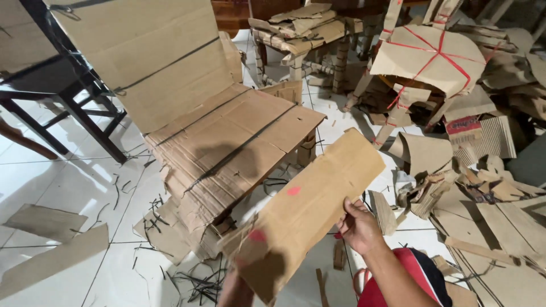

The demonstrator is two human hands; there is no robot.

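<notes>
Both hands hold one long cardboard strip [310,204], tilted, running from lower left up to upper right, w/ two pinkish-red marks on its face. Right hand [358,227] is closed on the strip's lower right edge, thumb on top, fingers wrapped under. Left hand [236,290] sits at the strip's near bottom end, mostly hidden under the cardboard & cut off by the frame edge; can't tell if that grip is closed or just supporting.

Strip hangs above the white tiled floor [74,187], just in front of a cardboard-wrapped chair [210,131]. Chair's seat & back are covered in brown sheets bound w/ black straps [239,149]. Cut black strap bits [196,281] litter the floor near the chair's base.

Left: dark wooden chair [62,96], well apart from the hands. Flat cardboard offcuts [51,244] lie on the floor at lower left.

Back centre: another chair wrapped in cardboard [301,40]. Upper right: a wrapped bundle tied w/ red string [432,57], beside a heap of cardboard scraps [489,193]. Red & dark garment [406,281] shows under the right forearm.
</notes>
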